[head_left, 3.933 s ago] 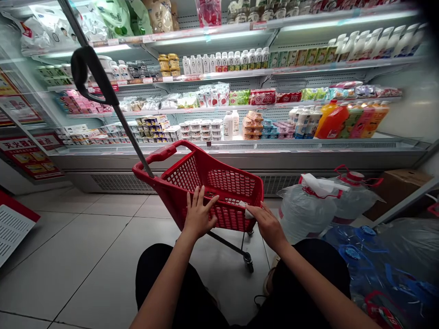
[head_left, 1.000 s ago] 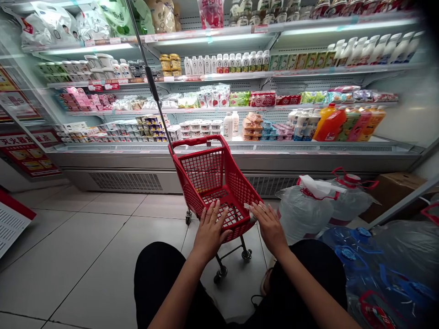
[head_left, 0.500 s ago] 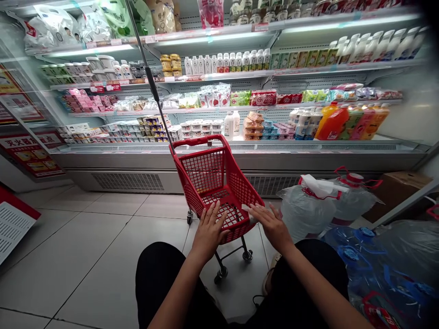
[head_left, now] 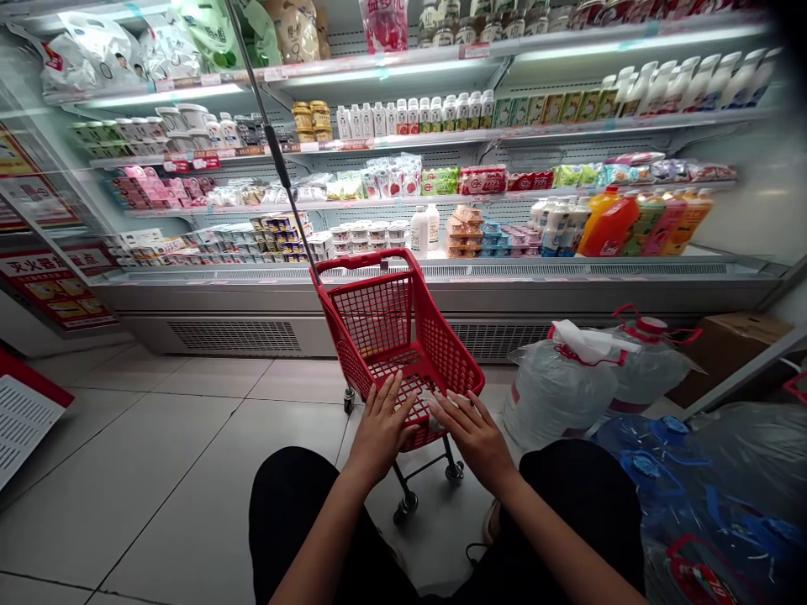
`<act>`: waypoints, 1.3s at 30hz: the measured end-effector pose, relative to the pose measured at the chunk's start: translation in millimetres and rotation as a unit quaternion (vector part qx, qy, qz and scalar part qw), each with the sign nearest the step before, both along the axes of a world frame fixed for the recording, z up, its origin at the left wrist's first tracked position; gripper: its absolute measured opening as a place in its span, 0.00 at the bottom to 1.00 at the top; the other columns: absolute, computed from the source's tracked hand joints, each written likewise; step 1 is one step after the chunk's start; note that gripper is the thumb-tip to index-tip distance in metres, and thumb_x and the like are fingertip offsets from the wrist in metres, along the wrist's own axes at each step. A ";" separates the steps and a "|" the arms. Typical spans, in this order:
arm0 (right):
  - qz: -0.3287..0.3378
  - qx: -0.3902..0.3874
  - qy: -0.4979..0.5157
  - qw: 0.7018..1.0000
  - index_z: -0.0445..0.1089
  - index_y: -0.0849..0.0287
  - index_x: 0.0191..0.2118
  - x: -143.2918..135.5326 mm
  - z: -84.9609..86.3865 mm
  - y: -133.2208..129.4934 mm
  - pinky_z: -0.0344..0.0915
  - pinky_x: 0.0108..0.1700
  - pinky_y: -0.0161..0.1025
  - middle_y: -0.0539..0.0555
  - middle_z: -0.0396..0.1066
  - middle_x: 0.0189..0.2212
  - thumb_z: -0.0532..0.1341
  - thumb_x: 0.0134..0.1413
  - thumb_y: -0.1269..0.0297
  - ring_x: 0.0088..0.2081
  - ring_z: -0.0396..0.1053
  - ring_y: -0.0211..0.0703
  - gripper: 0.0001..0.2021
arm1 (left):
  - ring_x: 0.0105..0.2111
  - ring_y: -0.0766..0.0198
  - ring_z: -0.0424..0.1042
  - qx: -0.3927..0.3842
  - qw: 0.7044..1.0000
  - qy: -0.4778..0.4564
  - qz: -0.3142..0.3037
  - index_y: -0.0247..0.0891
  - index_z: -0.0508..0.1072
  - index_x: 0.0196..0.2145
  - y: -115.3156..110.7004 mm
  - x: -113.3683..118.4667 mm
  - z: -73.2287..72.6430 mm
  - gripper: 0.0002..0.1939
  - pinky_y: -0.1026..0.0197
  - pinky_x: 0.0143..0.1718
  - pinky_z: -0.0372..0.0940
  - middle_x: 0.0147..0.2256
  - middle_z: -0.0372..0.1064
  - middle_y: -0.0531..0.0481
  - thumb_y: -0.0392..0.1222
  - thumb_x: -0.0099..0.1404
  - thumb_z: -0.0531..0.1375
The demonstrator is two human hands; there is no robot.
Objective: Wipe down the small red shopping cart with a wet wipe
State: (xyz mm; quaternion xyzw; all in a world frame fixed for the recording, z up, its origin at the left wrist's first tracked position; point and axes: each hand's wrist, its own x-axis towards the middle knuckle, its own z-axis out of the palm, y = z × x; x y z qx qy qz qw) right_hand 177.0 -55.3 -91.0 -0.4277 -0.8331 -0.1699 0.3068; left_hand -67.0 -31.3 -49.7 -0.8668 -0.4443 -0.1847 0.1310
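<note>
A small red shopping cart [head_left: 371, 294] stands in front of me, its near end towards my knees. My left hand [head_left: 377, 424] lies over the left part of its near rim, fingers stretched forward and slightly spread. My right hand [head_left: 472, 433] is at the same rim, right of my left hand, palm down. Under its fingertips shows a crumpled white tissue [head_left: 435, 410], mostly hidden by the fingers. The cart basket appears to hold nothing large. A thin dark pole rises from the cart's far left corner.
Beyond the cart runs a lit refrigerated shelf unit [head_left: 353, 286] with drinks, yogurts and packets. On the right stand large clear water jugs [head_left: 561, 395], blue-capped bottles [head_left: 668, 470] and a cardboard box [head_left: 731, 344]. A red-edged white grille panel [head_left: 29, 420] is at far left.
My right hand has moved left along the cart's near rim, carrying the white tissue closer to my left hand. My left hand and the cart stay nearly in place.
</note>
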 end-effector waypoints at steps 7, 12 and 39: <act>-0.024 0.005 0.031 0.999 0.48 0.45 0.75 54.4 5.6 28.0 0.43 0.76 0.58 0.49 0.67 0.66 0.50 0.73 0.74 0.66 0.65 0.43 0.31 | 0.74 0.50 0.46 0.003 1.000 0.014 -0.019 0.45 0.64 0.69 -0.7 -7.8 3.4 0.29 0.38 0.71 0.53 0.74 0.44 0.40 0.46 0.73 0.62; -0.015 0.001 0.055 0.998 0.59 0.47 0.71 53.3 3.1 25.6 0.50 0.74 0.58 0.49 0.73 0.62 0.52 0.74 0.69 0.65 0.67 0.46 0.25 | 0.75 0.50 0.44 0.002 0.999 0.010 -0.038 0.46 0.63 0.69 1.7 -15.7 2.6 0.31 0.37 0.72 0.51 0.75 0.42 0.41 0.43 0.71 0.64; 0.078 -0.010 0.002 0.997 0.52 0.45 0.74 80.2 25.4 53.8 0.60 0.71 0.56 0.51 0.66 0.67 0.50 0.71 0.77 0.67 0.64 0.42 0.31 | 0.73 0.53 0.49 -0.045 0.993 -0.027 -0.107 0.57 0.70 0.64 23.3 -57.1 20.8 0.21 0.41 0.71 0.55 0.74 0.46 0.53 0.48 0.75 0.59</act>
